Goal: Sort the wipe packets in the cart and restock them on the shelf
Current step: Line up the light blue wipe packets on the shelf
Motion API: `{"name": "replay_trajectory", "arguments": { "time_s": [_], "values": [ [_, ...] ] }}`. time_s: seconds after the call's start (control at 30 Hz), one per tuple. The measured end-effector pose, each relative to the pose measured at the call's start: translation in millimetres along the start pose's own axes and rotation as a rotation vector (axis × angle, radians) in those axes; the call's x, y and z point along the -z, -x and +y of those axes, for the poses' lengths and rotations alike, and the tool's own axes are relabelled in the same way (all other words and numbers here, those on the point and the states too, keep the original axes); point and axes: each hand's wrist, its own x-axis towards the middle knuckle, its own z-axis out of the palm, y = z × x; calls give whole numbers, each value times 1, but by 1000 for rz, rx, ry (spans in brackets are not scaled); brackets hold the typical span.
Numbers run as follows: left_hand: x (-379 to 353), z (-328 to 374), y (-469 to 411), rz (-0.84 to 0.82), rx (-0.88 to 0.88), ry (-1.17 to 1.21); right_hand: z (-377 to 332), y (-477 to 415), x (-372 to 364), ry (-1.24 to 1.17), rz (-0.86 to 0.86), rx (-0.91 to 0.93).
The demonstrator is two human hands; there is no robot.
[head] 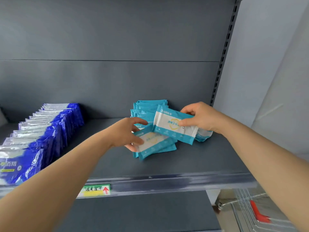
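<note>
Just in front of the upright teal row point(147, 108), a teal packet point(173, 126) is pinched by the right hand point(199, 118), its long axis lying across the row; flat packets point(153, 144), farther forward, are gripped by the left hand point(128, 133).

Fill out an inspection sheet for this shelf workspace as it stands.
Surface: grey shelf, bare at the front right.
Job's things: blue packets in a row at left; teal stack upright at the back; loose teal packets lying flat; one lifted packet above them.
Clutter: nothing seen.
Hands: left hand grips the loose teal packets; right hand pinches the lifted packet.
Cables: nothing seen.
Surroundings: green label on the shelf edge; wire cart below right.
</note>
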Motion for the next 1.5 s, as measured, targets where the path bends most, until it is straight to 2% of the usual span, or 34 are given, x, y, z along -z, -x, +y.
{"name": "replay_trajectory", "arguments": {
  "time_s": [0.1,0.27,0.33,0.43,0.53,0.6,0.67,0.73,0.9,1.0,1.07,1.17,1.27,1.37,1.5],
  "values": [
    [3,-4,-2,99,-33,-117,-2,0,-11,95,-93,1],
    [-14,-18,1,167,-45,121,0,-13,-44,109,-92,-8],
    [-26,-20,2,185,-74,109,1,-17,-54,78,-77,-28],
    [-38,-20,-1,265,-110,13,8,-20,-58,39,-1,-32],
    [-36,-23,-10,357,-126,-69,25,-23,-45,-5,178,-43],
    [-32,-26,-17,404,-118,-124,43,-28,-30,121,237,-102],
    [-31,-28,-23,431,-122,-146,61,-33,-19,309,161,-220],
    [-33,-28,-24,456,-125,-146,74,-36,-16,380,71,-313],
    [-39,-33,-27,571,-80,-186,77,-37,-10,164,62,-384],
    [-39,-36,-29,580,-31,-130,79,-34,-7,24,55,-408],
    [-40,-38,-30,588,-31,-110,83,-29,-3,-85,109,-404],
    [-41,-39,-31,596,-25,-79,83,-14,12,-249,219,-335],
    [-42,-35,-27,619,-29,-99,71,1,24,-409,184,-213],
    [-45,-33,-22,649,-64,-108,54,4,15,-388,79,-127],
    [-44,-34,-17,626,-111,-86,41,-3,-5,-306,21,-135]
  ]
}}
